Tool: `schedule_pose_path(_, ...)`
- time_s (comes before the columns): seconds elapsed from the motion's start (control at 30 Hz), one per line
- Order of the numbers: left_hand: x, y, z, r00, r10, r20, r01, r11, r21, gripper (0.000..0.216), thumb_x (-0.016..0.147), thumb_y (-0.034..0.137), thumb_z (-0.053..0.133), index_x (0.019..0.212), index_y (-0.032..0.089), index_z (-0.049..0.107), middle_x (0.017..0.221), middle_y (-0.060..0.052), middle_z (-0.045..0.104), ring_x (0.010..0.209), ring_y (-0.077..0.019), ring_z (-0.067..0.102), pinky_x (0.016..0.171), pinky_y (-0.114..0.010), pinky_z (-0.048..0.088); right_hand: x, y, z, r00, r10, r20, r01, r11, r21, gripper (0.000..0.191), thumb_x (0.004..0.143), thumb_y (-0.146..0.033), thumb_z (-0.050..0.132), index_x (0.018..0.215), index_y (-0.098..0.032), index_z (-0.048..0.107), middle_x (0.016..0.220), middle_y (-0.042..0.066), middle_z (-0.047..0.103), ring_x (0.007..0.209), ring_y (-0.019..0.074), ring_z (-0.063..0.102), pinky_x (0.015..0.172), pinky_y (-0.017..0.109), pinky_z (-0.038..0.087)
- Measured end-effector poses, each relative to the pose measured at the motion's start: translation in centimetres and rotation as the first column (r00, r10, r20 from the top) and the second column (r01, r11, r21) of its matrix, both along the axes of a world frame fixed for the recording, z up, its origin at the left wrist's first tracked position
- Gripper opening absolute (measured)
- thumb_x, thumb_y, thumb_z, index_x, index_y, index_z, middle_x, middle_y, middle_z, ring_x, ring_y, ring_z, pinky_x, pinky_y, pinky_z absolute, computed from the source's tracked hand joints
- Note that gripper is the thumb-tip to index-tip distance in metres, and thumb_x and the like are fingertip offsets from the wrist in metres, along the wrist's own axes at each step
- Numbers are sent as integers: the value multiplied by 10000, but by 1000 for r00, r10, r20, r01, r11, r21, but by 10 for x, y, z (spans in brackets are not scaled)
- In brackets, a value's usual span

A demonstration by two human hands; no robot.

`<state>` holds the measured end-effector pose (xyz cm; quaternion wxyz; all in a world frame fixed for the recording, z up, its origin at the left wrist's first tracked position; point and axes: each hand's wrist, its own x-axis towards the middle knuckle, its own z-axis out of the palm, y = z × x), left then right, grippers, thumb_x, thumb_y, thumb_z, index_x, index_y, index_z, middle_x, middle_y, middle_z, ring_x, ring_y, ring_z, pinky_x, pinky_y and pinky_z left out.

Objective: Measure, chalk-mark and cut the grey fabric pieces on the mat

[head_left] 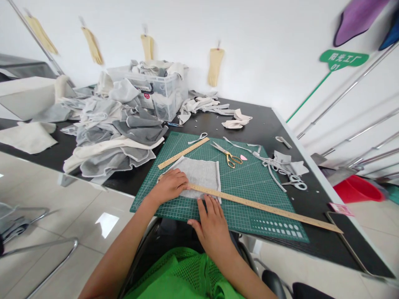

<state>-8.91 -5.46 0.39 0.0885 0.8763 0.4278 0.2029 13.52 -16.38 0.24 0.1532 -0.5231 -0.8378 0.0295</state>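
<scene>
The grey cloth (pixel 201 171) lies on the green cutting mat (pixel 255 182) under the flat, unclenched left hand (pixel 170 187), with the long ruler (pixel 264 206) across its near edge, the right hand (pixel 213 226) spread flat just below, and gold scissors (pixel 229 157) beyond.

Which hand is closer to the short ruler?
Left. The left hand presses the gray fabric just below the short ruler; the right hand lies farther off, beside the long ruler.
</scene>
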Motion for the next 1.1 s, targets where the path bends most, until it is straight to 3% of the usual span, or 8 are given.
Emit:
schedule_pose_path(0.2, 1, -1, -6, 999, -18, -39, 20, 998, 53, 251, 1019, 320, 481, 870, 191, 637, 866, -38, 636, 896, -210, 534, 848, -363, 404, 24, 0, -10, 992, -114, 50, 110, 992, 68, 804, 919, -673, 488, 1427, -51, 506, 1486, 250, 496, 1399, 377, 424, 1145, 532, 329)
schedule_pose_path(0.4, -3, -6, -7, 1000, -11, -7, 11, 998, 56, 305, 1039, 274, 411, 869, 186, 649, 835, -45, 621, 868, -205, 537, 828, -354, 407, 35, 4, -2, 985, -160, 66, 157, 986, 60, 758, 940, -672, 433, 1433, -103, 510, 1453, 215, 541, 1339, 358, 466, 1075, 518, 353)
schedule_pose_path(0.6, -1, -6, -5, 997, 77, -17, -77, 997, 32, 209, 946, 367, 605, 810, 212, 638, 815, -26, 635, 862, -210, 555, 799, -344, 391, 33, 6, 7, 967, -222, 125, 222, 975, 15, 731, 934, -670, 445, 1450, -154, 502, 1378, 204, 575, 1143, 366, 552, 928, 518, 419)
schedule_pose_path(0.73, -3, -4, -7, 996, 93, 13, -94, 995, 25, 198, 926, 384, 636, 818, 220, 668, 801, -20, 648, 859, -206, 569, 798, -337, 394, 33, 8, 6, 989, -93, 119, 93, 996, 7, 690, 962, -637, 424, 1442, -148, 506, 1435, 200, 536, 1258, 354, 503, 1013, 499, 380)
schedule_pose_path(0.87, -5, -3, -8, 994, 104, 44, -104, 995, -2, 230, 950, 385, 602, 824, 217, 693, 805, -26, 657, 864, -200, 585, 788, -324, 406, 29, 12, 2, 992, 98, 82, -98, 995, -4, 699, 966, -630, 438, 1480, -157, 459, 1535, 167, 462, 1411, 318, 386, 1157, 495, 242)
schedule_pose_path(1.1, -6, -4, -5, 981, 165, 103, -164, 986, -17, 222, 956, 384, 598, 844, 220, 699, 834, -6, 682, 844, -181, 614, 738, -305, 392, 30, 21, 2, 992, -82, 98, 83, 997, -4, 820, 914, -728, 428, 1461, -119, 485, 1526, 213, 462, 1401, 363, 404, 1127, 529, 277)
